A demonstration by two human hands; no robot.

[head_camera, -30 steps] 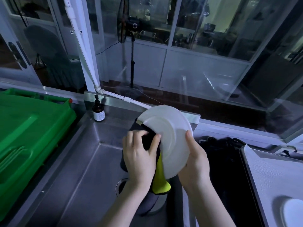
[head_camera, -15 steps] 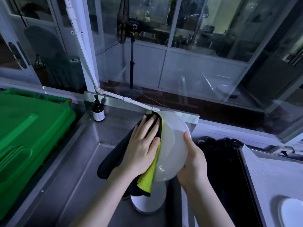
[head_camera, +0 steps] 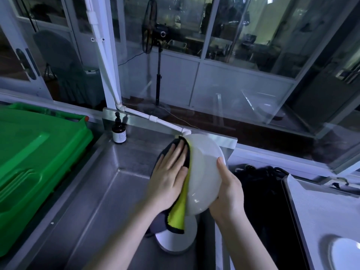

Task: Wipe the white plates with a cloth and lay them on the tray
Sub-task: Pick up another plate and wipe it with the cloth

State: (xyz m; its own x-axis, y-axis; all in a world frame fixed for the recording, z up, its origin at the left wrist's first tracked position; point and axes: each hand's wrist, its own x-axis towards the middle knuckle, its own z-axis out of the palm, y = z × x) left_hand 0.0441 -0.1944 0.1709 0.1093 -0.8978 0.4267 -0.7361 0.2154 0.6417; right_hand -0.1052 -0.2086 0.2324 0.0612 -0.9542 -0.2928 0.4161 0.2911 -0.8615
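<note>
A white plate (head_camera: 204,176) is held up on its edge over the right side of the sink (head_camera: 116,191). The right hand (head_camera: 228,193) grips the plate's right rim. Its thumb lies along the rim, and its other fingers go round behind the plate, where they are hidden. The left hand (head_camera: 169,184) is flat, and its straight fingers (head_camera: 179,152) press a cloth (head_camera: 178,213) against the plate's left side. The cloth is yellow on one side and dark on the other. Its bottom end hangs down toward the sink. A second plate (head_camera: 175,242) lies flat in the sink, right under the cloth. A tray (head_camera: 321,211) sits to the right of the sink, and a third plate (head_camera: 344,254) lies on it. A brown bottle (head_camera: 118,131) stands at the sink's back left corner. A big green bin (head_camera: 35,162) is just left of the sink.
</note>
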